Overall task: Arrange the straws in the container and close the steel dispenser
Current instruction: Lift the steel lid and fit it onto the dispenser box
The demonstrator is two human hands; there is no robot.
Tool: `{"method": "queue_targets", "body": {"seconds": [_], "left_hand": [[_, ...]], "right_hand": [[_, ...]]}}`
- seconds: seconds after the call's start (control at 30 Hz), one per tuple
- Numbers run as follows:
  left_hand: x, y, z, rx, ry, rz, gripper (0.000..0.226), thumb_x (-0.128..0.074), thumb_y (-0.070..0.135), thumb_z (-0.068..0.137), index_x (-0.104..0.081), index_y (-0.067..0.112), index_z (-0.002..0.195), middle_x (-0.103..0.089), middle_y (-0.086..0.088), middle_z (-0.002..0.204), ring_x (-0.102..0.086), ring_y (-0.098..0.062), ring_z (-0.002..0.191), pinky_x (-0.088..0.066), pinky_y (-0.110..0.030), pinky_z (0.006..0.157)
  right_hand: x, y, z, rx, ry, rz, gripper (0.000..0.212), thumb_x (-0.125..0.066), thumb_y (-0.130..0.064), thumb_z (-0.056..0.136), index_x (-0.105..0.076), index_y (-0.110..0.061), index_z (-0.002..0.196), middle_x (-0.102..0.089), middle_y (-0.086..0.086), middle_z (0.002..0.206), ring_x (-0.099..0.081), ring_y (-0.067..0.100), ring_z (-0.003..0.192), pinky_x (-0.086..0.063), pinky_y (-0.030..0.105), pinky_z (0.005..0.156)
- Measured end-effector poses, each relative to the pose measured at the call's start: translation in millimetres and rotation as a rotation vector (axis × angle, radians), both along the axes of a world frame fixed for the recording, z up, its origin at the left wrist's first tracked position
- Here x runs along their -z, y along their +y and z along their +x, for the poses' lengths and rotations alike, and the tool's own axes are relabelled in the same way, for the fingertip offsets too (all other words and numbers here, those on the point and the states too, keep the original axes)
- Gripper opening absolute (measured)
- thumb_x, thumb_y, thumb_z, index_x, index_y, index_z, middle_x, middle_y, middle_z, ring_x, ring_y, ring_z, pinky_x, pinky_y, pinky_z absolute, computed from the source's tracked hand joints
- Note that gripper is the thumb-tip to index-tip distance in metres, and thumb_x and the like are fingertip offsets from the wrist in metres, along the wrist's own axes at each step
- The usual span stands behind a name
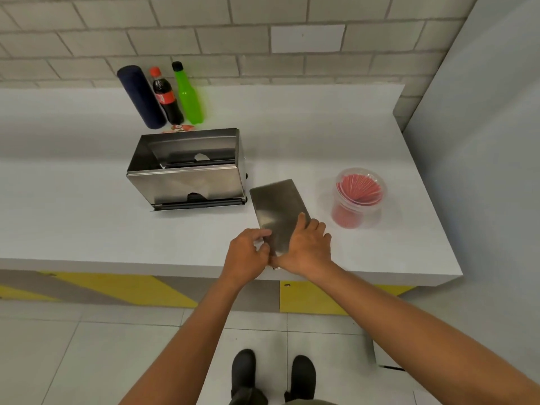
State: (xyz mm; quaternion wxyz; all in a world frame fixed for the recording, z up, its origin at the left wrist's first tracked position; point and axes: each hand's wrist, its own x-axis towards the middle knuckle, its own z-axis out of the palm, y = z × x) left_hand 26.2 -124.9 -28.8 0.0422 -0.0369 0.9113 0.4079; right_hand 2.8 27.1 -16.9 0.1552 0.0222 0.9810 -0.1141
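Note:
The steel dispenser [187, 168] stands on the white counter [87, 217] with its top open and no straws visible inside. Its flat steel lid [277, 209] lies on the counter to the right, near the front edge. My left hand [248, 255] grips the lid's near left corner. Pressed on the lid's near right edge is my right hand [306, 244], fingers curled over it. A clear plastic container [358, 197] full of red straws stands further right, apart from both hands.
At the back of the counter stand a dark blue cylinder [141, 96], a cola bottle [165, 95] and a green bottle [188, 93]. A brick wall runs behind, a grey wall on the right. The counter's front edge lies just under my wrists.

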Motion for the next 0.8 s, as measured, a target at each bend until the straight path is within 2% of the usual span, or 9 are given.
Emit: {"method": "queue_targets", "body": {"seconds": [0.07, 0.27, 0.37, 0.47, 0.57, 0.63, 0.7, 0.73, 0.8], "left_hand": [[2, -7, -4, -0.015, -0.012, 0.021, 0.034, -0.068, 0.01, 0.095, -0.071, 0.018, 0.127, -0.068, 0.001, 0.128, -0.061, -0.007, 0.107, -0.036, 0.004, 0.076], [3, -21, -25, 0.036, 0.003, 0.02, 0.039, -0.073, 0.021, 0.093, -0.066, 0.024, 0.131, -0.062, 0.006, 0.129, -0.061, -0.005, 0.092, -0.037, -0.003, 0.072], [3, -21, -36, 0.146, 0.057, -0.038, 0.04, -0.073, 0.021, 0.091, -0.065, 0.024, 0.13, -0.059, 0.0, 0.135, -0.061, -0.018, 0.112, -0.047, -0.024, 0.092], [4, -16, -46, 0.209, 0.054, -0.144, 0.048, -0.07, 0.028, 0.093, -0.06, 0.021, 0.14, -0.048, -0.004, 0.152, -0.041, -0.022, 0.142, -0.038, -0.036, 0.111], [2, -9, -58, 0.288, 0.066, -0.229, 0.057, -0.063, 0.038, 0.098, -0.049, 0.02, 0.151, -0.033, -0.005, 0.164, -0.026, -0.023, 0.151, -0.032, -0.043, 0.117], [0, -4, -68, 0.344, 0.081, -0.252, 0.061, -0.057, 0.043, 0.101, -0.044, 0.018, 0.154, -0.028, -0.007, 0.166, -0.021, -0.025, 0.153, -0.028, -0.044, 0.121], [-2, 1, -78, 0.391, 0.059, -0.261, 0.065, -0.052, 0.048, 0.103, -0.037, 0.016, 0.157, -0.022, -0.01, 0.168, -0.014, -0.026, 0.155, -0.023, -0.046, 0.124], [-3, 3, -84, 0.41, 0.036, -0.273, 0.068, -0.049, 0.051, 0.103, -0.034, 0.015, 0.159, -0.019, -0.011, 0.169, -0.011, -0.026, 0.156, -0.021, -0.047, 0.124], [-5, 7, -95, 0.441, -0.007, -0.323, 0.075, -0.044, 0.058, 0.102, -0.026, 0.015, 0.161, -0.014, -0.014, 0.17, -0.008, -0.03, 0.157, -0.018, -0.049, 0.125]], "right_hand": [[0, 1, 5, 0.044, 0.001, 0.003, 0.142, -0.075, -0.078, 0.05, -0.012, -0.007, 0.155, -0.04, 0.015, 0.14, -0.037, 0.033, 0.125, -0.038, 0.044, 0.1], [2, 7, 35, 0.177, 0.035, -0.021, 0.132, -0.081, -0.072, 0.049, -0.021, -0.012, 0.15, -0.043, 0.011, 0.134, -0.04, 0.031, 0.12, -0.038, 0.041, 0.099], [1, 8, 59, 0.291, 0.156, -0.053, 0.134, -0.077, -0.081, 0.051, -0.019, -0.015, 0.152, -0.043, 0.011, 0.138, -0.041, 0.031, 0.124, -0.037, 0.041, 0.102], [0, 12, 77, 0.444, 0.251, -0.079, 0.131, -0.074, -0.082, 0.057, -0.023, -0.011, 0.155, -0.044, 0.012, 0.141, -0.041, 0.031, 0.128, -0.038, 0.04, 0.106], [-1, 19, 90, 0.683, 0.274, -0.232, 0.112, -0.079, -0.072, 0.065, -0.037, -0.009, 0.148, -0.049, 0.012, 0.138, -0.047, 0.03, 0.127, -0.043, 0.039, 0.105], [-1, 26, 94, 0.828, 0.193, -0.39, 0.102, -0.08, -0.068, 0.069, -0.044, -0.007, 0.143, -0.052, 0.01, 0.137, -0.05, 0.028, 0.128, -0.047, 0.037, 0.101], [1, 29, 96, 0.917, 0.041, -0.556, 0.086, -0.077, -0.068, 0.073, -0.057, -0.005, 0.128, -0.06, 0.008, 0.119, -0.059, 0.024, 0.111, -0.049, 0.034, 0.088], [2, 29, 97, 0.95, -0.024, -0.648, 0.071, -0.076, -0.067, 0.075, -0.062, -0.007, 0.109, -0.058, 0.008, 0.1, -0.059, 0.022, 0.092, -0.049, 0.033, 0.077], [4, 25, 99, 1.039, -0.097, -0.849, 0.056, -0.078, -0.061, 0.079, -0.06, -0.008, 0.088, -0.05, 0.01, 0.082, -0.05, 0.022, 0.071, -0.044, 0.033, 0.06]]}}
